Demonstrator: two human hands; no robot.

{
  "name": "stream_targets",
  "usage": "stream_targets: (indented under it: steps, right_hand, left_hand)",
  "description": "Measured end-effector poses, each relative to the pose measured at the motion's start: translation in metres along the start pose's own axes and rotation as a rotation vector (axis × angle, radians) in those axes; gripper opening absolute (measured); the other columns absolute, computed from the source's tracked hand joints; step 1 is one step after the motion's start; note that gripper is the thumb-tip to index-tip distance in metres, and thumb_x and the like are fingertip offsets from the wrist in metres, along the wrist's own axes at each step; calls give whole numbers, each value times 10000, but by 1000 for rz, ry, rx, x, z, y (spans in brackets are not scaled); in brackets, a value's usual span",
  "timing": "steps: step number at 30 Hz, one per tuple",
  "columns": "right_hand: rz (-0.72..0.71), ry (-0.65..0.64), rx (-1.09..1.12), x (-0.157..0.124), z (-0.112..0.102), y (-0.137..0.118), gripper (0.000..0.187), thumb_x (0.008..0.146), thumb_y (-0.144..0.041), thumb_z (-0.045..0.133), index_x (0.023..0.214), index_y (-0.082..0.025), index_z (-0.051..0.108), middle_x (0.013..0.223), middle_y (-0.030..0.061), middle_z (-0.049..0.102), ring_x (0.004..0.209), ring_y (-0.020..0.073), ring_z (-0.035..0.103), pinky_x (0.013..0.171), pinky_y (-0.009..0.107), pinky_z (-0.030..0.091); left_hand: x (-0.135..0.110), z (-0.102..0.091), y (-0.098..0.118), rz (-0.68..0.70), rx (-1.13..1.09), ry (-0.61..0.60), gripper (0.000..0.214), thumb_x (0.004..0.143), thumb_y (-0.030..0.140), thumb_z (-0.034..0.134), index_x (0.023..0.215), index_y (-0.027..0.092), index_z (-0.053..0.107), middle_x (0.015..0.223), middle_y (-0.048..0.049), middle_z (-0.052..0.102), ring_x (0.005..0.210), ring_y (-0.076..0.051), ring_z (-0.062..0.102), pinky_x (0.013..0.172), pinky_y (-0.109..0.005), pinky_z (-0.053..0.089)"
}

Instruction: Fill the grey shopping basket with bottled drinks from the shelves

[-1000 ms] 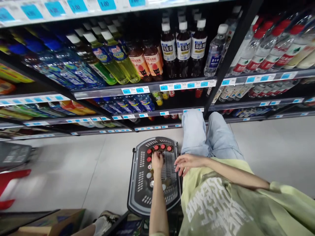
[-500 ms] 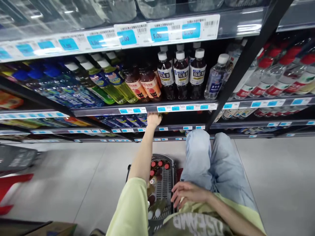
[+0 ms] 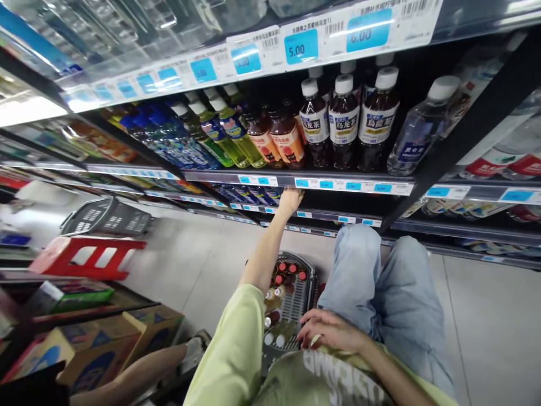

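My left hand (image 3: 291,199) reaches in under the drink shelf's price strip (image 3: 325,184), over a lower shelf. Its fingers are mostly hidden there, so whether they hold anything does not show. Close to its left stand blue-labelled bottles (image 3: 257,195). My right hand (image 3: 327,330) hangs loosely above my lap with its fingers apart and nothing in it. Below my left arm is a dark shopping basket (image 3: 313,282) containing several bottles, some with red caps (image 3: 292,268) and some with pale caps (image 3: 279,340).
Above my left hand stand dark oolong tea bottles (image 3: 344,121), orange-labelled bottles (image 3: 287,141) and a clear bottle (image 3: 418,129). At left are a grey basket (image 3: 114,217), a red frame (image 3: 88,256) and cardboard boxes (image 3: 101,344). Another person's leg (image 3: 147,369) extends in at lower left.
The view has turned left and come closer to the shelf, bringing the boxes and another person's leg into sight. My left hand stays under the shelf edge; my right hand keeps its pose.
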State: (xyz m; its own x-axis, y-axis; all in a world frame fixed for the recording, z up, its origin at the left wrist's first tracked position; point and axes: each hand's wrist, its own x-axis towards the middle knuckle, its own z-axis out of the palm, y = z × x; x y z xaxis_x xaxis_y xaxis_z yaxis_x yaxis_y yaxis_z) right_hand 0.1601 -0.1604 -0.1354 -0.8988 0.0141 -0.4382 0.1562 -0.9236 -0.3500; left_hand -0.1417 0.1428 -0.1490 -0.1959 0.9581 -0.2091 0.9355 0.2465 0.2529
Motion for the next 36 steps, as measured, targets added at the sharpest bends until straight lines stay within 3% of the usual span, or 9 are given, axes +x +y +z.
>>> stream_targets:
  steps: [3, 7, 13, 17, 20, 25, 29, 33, 36]
  right_hand:
    - [9, 8, 9, -5, 4, -5, 502, 745, -656, 869, 1107, -362, 680, 1107, 73, 803, 978, 295, 805, 869, 472, 580]
    - [-109, 97, 114, -16, 10, -22, 608, 756, -619, 896, 1248, -370, 641, 1272, 98, 760, 1100, 318, 771, 986, 532, 577]
    - [-282, 259, 411, -19, 13, -42, 760, 728, -657, 917, 1354, -395, 576, 1536, 91, 633, 1344, 341, 662, 1139, 532, 500]
    - [-397, 289, 479, -19, 9, -43, 723, 808, -780, 791, 1402, -442, 554, 1626, 43, 569, 1381, 315, 645, 1161, 556, 484]
    - [-457, 273, 491, -20, 6, -40, 702, 807, -796, 784, 1381, -441, 590, 1542, 20, 640, 1328, 310, 679, 1129, 563, 512]
    - [-417, 252, 364, -22, 0, -34, 641, 857, -697, 789, 1363, -329, 651, 1226, 57, 782, 1013, 278, 766, 891, 451, 614]
    - [-367, 230, 297, -25, -1, -32, 606, 882, -695, 767, 1309, -273, 674, 1160, 81, 791, 811, 214, 723, 619, 295, 565]
    - [-323, 200, 335, -28, -1, -36, 636, 877, -784, 692, 1148, -209, 719, 1058, 99, 790, 621, 155, 599, 460, 240, 428]
    - [-290, 136, 397, -34, -7, -39, 700, 882, -847, 605, 1050, -178, 726, 818, 40, 727, 442, 99, 391, 412, 248, 348]
  left_hand:
    - [-37, 3, 10, -27, 27, 82, 392, 1048, 283, 564, 1362, 64, 648, 1469, -287, 581, 1259, -377, 657, 1122, -480, 502]
    - [-81, -9, 24, 8, -13, 162, 286, 1093, 359, 541, 1223, 125, 639, 1295, -209, 602, 1063, -297, 699, 976, -410, 556]
    - [-128, -74, 53, 147, -79, 307, 223, 1072, 374, 550, 1086, 174, 646, 1123, -115, 637, 960, -223, 670, 847, -318, 534]
    - [-152, -121, 73, 266, -142, 194, 216, 1000, 327, 548, 917, 173, 677, 920, -63, 701, 845, -195, 653, 823, -302, 508]
    - [-164, -137, 85, 317, -201, 9, 228, 930, 287, 541, 842, 166, 713, 806, -33, 725, 745, -171, 635, 768, -285, 488]
    - [-168, -130, 100, 379, -236, -220, 261, 882, 277, 542, 808, 160, 764, 777, -33, 757, 720, -168, 657, 732, -272, 472]
    - [-163, -116, 105, 450, -214, -327, 283, 908, 301, 534, 832, 174, 775, 782, -35, 762, 704, -166, 653, 705, -264, 453]
    - [-159, -109, 102, 447, -137, -328, 353, 963, 377, 496, 792, 192, 744, 668, -23, 677, 613, -159, 564, 648, -278, 382]
    - [-160, -107, 98, 438, -128, -350, 416, 995, 438, 467, 736, 203, 694, 625, -14, 620, 585, -153, 518, 639, -286, 354]
